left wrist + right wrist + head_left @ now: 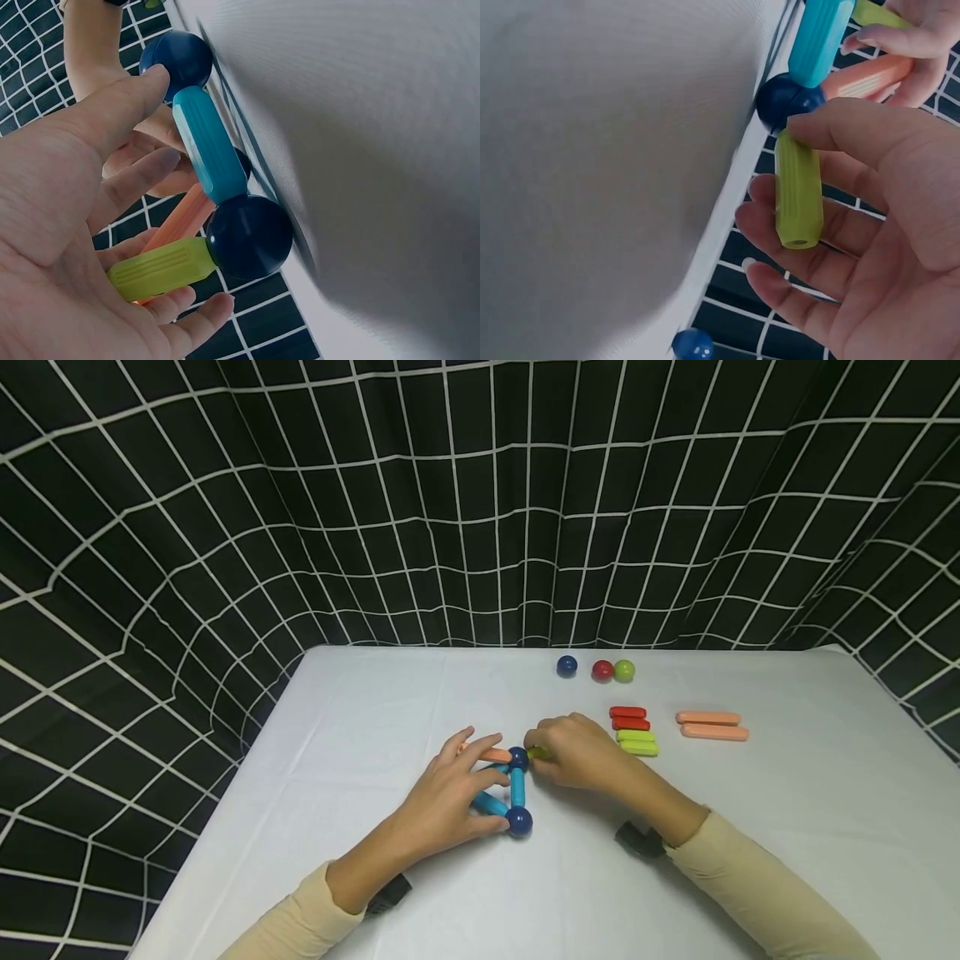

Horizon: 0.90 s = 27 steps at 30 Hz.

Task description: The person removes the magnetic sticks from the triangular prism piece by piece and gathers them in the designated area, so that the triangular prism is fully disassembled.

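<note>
A triangle of cyan sticks (517, 787) and dark blue balls (519, 821), from a magnetic building set, lies between both hands. My left hand (450, 789) holds it, its thumb on the near ball and its other fingers spread round the sticks. In the left wrist view a green stick (161, 268) joins another blue ball (250, 236) beside the palm. An orange stick (487, 753) extends from the far ball (517, 758) by the left fingers. My right hand (573, 750) pinches a green stick (799, 191), one end at that far ball.
Blue (567, 666), red (602, 671) and green balls (624, 671) lie along the table's back edge. Red sticks (630, 718), green sticks (637, 742) and orange sticks (711, 725) lie in pairs to the right. A black gridded curtain (480, 510) hangs behind the white table (360, 735).
</note>
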Tool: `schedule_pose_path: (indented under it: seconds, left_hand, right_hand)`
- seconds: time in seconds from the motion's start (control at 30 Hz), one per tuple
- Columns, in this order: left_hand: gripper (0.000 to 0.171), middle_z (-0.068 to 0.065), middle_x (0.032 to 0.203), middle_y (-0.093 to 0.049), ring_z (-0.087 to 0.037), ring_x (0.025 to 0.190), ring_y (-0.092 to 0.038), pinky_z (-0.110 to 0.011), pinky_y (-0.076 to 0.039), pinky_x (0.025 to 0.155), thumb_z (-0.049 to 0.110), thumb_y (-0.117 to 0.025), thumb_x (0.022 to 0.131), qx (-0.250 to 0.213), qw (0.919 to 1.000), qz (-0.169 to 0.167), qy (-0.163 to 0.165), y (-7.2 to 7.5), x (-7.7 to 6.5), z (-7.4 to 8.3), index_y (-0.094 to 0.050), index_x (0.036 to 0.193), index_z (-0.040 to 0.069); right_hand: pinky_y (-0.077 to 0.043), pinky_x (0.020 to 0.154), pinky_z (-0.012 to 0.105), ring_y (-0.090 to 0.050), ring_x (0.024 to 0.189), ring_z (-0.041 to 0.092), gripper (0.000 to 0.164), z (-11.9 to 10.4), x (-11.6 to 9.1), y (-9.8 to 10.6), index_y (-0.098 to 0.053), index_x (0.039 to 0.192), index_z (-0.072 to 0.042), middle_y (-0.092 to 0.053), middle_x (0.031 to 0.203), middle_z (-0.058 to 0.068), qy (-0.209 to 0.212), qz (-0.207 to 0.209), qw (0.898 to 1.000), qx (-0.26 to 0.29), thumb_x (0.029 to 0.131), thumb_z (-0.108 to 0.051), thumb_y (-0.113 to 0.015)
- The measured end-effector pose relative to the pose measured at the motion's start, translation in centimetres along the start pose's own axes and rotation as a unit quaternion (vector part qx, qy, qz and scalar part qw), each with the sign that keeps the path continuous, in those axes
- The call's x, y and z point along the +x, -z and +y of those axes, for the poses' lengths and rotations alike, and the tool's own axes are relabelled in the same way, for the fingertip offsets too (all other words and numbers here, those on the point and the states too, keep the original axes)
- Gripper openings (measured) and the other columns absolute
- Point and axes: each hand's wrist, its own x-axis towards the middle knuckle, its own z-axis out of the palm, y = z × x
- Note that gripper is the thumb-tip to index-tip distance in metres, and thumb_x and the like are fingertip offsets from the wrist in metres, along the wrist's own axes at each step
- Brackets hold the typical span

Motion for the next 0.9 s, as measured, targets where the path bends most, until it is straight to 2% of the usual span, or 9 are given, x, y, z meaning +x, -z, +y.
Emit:
schedule_pose_path:
  seconds: [0.27,0.43,0.7,0.9]
  left_hand:
    - [0.046,-0.007,0.156,-0.038,-0.042,0.145,-0.024,-0.061,-0.044,0.097,0.049,-0.085,0.077,0.001,1.0,0.001,-0.003,-0.2,-0.1,-0.1,-0.074,0.112,0.023]
    - [0.045,-0.007,0.155,-0.039,-0.04,0.145,-0.024,-0.061,-0.043,0.099,0.048,-0.086,0.076,-0.002,1.0,0.004,-0.007,-0.2,-0.1,0.0,-0.074,0.112,0.022]
    - [0.045,-0.007,0.155,-0.04,-0.039,0.145,-0.025,-0.061,-0.044,0.097,0.05,-0.085,0.076,0.009,0.9999,0.007,-0.006,-0.2,0.0,-0.1,-0.074,0.111,0.024]
    - [0.045,-0.007,0.155,-0.039,-0.041,0.144,-0.025,-0.061,-0.044,0.097,0.049,-0.086,0.076,0.011,0.9998,0.012,-0.008,-0.3,0.0,-0.1,-0.074,0.111,0.023]
  right_hand:
    - [-0.043,0.065,0.031,-0.046,0.061,0.009,0.014,-0.1,0.2,-0.1,-0.075,0.093,-0.013,-0.054,0.067,-0.011,0.007,-0.009,1.0,-0.008,0.081,-0.018,-0.08]
    - [-0.043,0.061,0.028,-0.047,0.06,0.009,0.012,-0.2,-0.2,0.0,-0.074,0.091,-0.013,-0.053,0.066,-0.011,0.003,-0.02,1.0,-0.012,0.081,-0.017,-0.079]
    - [-0.044,0.057,0.024,-0.049,0.06,0.009,0.014,0.1,-2.2,0.9,-0.074,0.093,-0.011,-0.056,0.069,-0.009,-0.019,-0.016,0.999,-0.026,0.082,-0.017,-0.08]
    - [-0.045,0.057,0.023,-0.049,0.062,0.008,0.013,0.7,-4.2,1.7,-0.074,0.093,-0.01,-0.059,0.072,-0.008,-0.037,-0.011,0.999,-0.009,0.081,-0.012,-0.08]
